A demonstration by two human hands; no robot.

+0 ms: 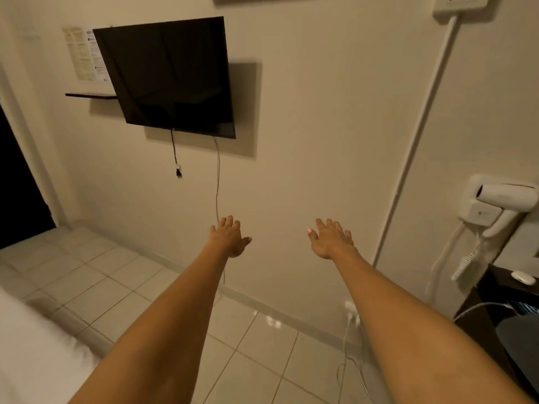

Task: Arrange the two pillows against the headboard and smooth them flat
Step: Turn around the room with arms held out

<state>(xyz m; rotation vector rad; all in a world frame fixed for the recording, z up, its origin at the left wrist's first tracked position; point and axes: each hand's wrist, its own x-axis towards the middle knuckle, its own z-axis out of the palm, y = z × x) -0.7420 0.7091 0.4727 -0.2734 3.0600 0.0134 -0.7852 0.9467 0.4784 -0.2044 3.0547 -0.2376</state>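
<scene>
Both arms reach straight out over the tiled floor [116,290] toward the wall [320,126], and neither touches anything. The left hand [229,239] is seen from the back, its fingers [230,221] straight and close together, thumb spread to the right; it holds nothing. The right hand [331,240] matches it, fingers [329,224] extended and slightly fanned, thumb spread to the left, also holding nothing. The two hands are level with each other and well apart.

Taking the TV [166,77] on the wall as the landmark: both hands are below it and to its right, the left hand nearer. A black plug [178,172] dangles from a short cord under the TV's lower edge, and a pale cable [217,182] drops from the same edge down past the left hand. Papers [84,53] are stuck to the wall just left of the TV, above a thin dark shelf [90,95]. Far right of the TV, a white hair dryer [495,205] sits in its wall holder, with a dark bench [495,293] below it carrying a small white object [523,277]. Below and left of the TV, at the bottom left corner, a white bed [32,360] edge shows. No pillow or headboard is in view, so I cannot tell where the pillows are.
</scene>
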